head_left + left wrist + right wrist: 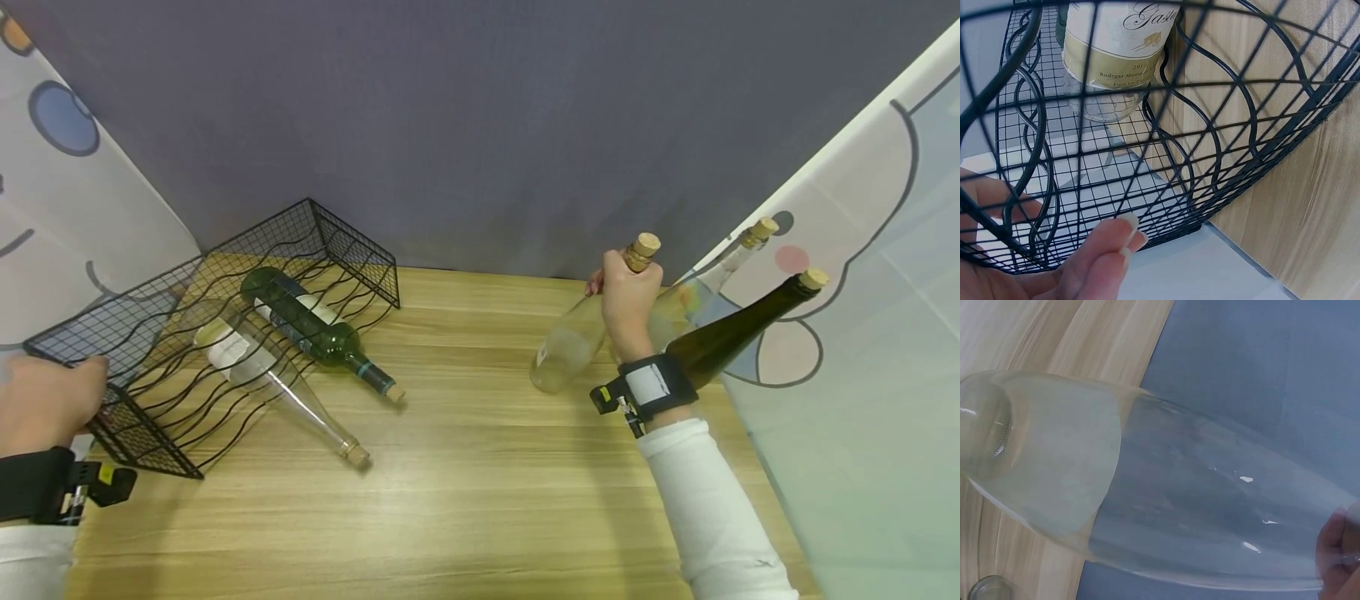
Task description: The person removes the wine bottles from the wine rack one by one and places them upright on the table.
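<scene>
At the left of the head view, my left hand grips the near end of a black wire wine rack. Its fingers curl at the wire mesh in the left wrist view. Two corked bottles lie in the rack, necks toward the middle of the table: a dark green bottle and a clear labelled bottle. Over on the right, my right hand holds another clear glass bottle by its neck, just below the cork. That bottle leans; whether its base touches the table is unclear.
Beside my right forearm stand a clear corked bottle and a dark green corked bottle, both partly hidden. The wooden table meets a grey back panel. Patterned side panels border it.
</scene>
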Available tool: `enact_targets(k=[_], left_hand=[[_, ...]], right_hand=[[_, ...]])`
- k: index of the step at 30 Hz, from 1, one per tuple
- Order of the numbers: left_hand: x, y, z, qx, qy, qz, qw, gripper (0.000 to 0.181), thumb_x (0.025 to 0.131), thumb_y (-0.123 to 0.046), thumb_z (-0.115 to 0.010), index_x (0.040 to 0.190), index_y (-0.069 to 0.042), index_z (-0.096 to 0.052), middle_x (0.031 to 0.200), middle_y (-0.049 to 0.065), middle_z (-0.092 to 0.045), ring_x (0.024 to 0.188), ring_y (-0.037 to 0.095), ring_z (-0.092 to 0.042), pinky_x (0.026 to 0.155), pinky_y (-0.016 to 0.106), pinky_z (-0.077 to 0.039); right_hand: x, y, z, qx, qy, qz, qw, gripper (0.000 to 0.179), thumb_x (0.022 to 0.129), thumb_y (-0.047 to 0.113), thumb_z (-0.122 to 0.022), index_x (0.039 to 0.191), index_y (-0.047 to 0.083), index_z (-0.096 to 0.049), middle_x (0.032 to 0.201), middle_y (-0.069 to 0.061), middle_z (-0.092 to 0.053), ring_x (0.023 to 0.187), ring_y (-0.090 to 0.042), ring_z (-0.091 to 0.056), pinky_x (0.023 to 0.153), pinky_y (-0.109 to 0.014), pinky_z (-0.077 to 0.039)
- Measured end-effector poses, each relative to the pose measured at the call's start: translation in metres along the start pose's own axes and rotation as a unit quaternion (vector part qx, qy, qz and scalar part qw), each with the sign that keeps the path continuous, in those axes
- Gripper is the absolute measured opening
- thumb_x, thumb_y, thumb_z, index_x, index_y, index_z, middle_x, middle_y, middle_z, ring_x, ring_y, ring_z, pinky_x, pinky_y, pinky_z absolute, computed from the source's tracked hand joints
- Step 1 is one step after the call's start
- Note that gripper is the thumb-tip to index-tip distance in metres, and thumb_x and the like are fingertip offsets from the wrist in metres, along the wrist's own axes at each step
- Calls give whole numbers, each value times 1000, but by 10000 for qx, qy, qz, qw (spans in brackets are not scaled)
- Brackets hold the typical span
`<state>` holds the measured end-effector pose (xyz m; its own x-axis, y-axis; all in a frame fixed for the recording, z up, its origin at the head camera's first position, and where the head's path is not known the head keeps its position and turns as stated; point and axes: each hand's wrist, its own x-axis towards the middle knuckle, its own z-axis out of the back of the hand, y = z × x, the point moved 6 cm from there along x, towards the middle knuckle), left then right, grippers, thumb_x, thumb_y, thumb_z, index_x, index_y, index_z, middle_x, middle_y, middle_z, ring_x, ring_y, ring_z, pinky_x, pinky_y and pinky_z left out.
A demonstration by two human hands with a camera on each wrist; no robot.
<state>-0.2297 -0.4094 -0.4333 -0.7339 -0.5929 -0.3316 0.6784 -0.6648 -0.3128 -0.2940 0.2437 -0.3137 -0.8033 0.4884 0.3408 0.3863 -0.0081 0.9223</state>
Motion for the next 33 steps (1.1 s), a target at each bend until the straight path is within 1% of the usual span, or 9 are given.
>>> enact_targets(k=[6, 11, 17, 21, 25, 29, 31, 32, 33], left_hand=[[0, 1, -2, 57, 75, -20, 10000, 78, 100, -32, -21, 140, 25, 14, 64, 30, -52, 68, 47, -59, 70, 60, -46], [0, 0, -2, 75, 66, -38, 9999, 78, 100, -32, -21, 140, 25, 16, 63, 30, -52, 68, 47, -59, 71, 61, -46], [1, 1, -3, 77, 59, -64, 9999, 78, 100, -32, -20, 140, 24, 17, 57, 26, -53, 61, 42, -59, 69, 60, -46], [1, 1, -3, 107, 69, -33, 9999, 78, 100, -32, -20, 140, 24, 16, 56, 25, -53, 60, 42, -59, 68, 58, -46], [-1, 1, -1, 70, 48, 30, 10000, 78, 100, -34, -21, 140, 26, 8, 58, 26, -53, 63, 43, -59, 65, 57, -46], [-2, 0, 1, 58, 36, 77, 9999, 76, 100, -35, -21, 140, 28, -6, 57, 25, -55, 63, 42, -59, 61, 53, -46], [-2, 0, -1, 80, 76, 108, 9999, 76, 100, -36, -18, 141, 26, -3, 77, 37, -59, 76, 49, -59, 67, 58, -47], [-2, 0, -1, 82, 84, 116, 9999, 76, 100, -36, -18, 142, 26, -2, 88, 43, -58, 82, 52, -57, 70, 60, -48], [-2, 1, -2, 85, 83, 116, 9999, 77, 100, -36, -17, 142, 25, 3, 97, 46, -54, 87, 54, -56, 73, 62, -47]], right_hand=[[0, 0, 9, -145, -147, 4, 9998, 40, 83, -7, -46, 48, 11, -45, 33, 5, -48, 29, -11, -46, 34, -20, -43], [-2, 1, 16, -88, -124, 67, 9999, 38, 84, -7, -46, 49, 8, -47, 35, 4, -50, 30, -11, -47, 34, -20, -44], [-4, 6, 28, 47, -64, 100, 9999, 38, 85, -8, -44, 51, 8, -47, 36, 3, -51, 30, -12, -47, 33, -21, -45], [-5, 10, 37, 44, -33, 95, 9999, 37, 86, -8, -44, 52, 6, -47, 37, 1, -51, 30, -14, -48, 34, -22, -47], [-6, 13, 45, -2, -11, 200, 9998, 38, 86, -8, -44, 50, 3, -47, 37, 0, -51, 30, -14, -48, 34, -22, -47], [-5, 14, 53, 87, -35, 290, 9995, 39, 86, -8, -44, 49, 1, -47, 37, -1, -51, 30, -15, -47, 34, -22, -47], [-6, 15, 56, 123, -97, 297, 9994, 37, 86, -9, -44, 50, 1, -47, 37, -2, -51, 30, -15, -47, 34, -21, -47], [-6, 15, 58, 169, -121, 294, 9994, 37, 85, -9, -44, 51, 2, -48, 38, -2, -51, 30, -16, -47, 34, -21, -47], [-7, 15, 59, 192, -138, 307, 9992, 36, 85, -10, -44, 51, 1, -48, 38, -2, -51, 30, -16, -47, 34, -21, -47]])
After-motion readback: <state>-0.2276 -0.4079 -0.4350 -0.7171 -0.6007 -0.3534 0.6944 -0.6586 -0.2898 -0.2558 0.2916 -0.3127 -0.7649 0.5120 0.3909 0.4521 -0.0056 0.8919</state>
